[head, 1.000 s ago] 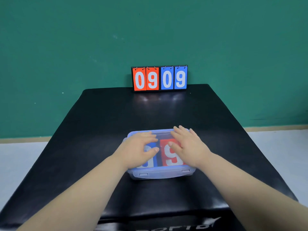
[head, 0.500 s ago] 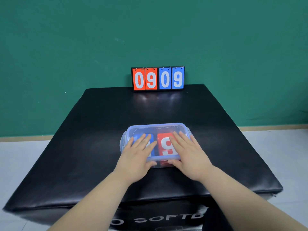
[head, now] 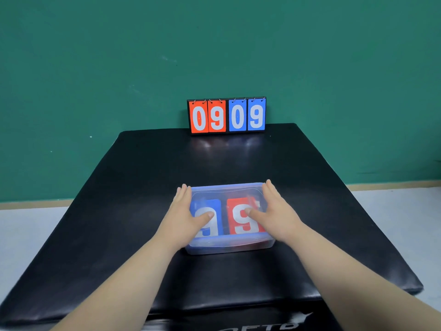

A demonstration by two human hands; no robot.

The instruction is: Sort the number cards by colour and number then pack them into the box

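Two hands (head: 183, 218) (head: 278, 217), fingers flat, clasp the box (head: 229, 247) showing 9s; scoreboard (head: 226, 115) reads 0909.

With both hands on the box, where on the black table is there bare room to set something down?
Bare patches: between the box and the scoreboard; along the table's left edge beside the left hand; the right side past the right hand. The near middle is crowded by both forearms.

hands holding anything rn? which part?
Both hold the clear lidded box of number cards: left hand on its left side, right hand on its right side, thumbs on the lid.
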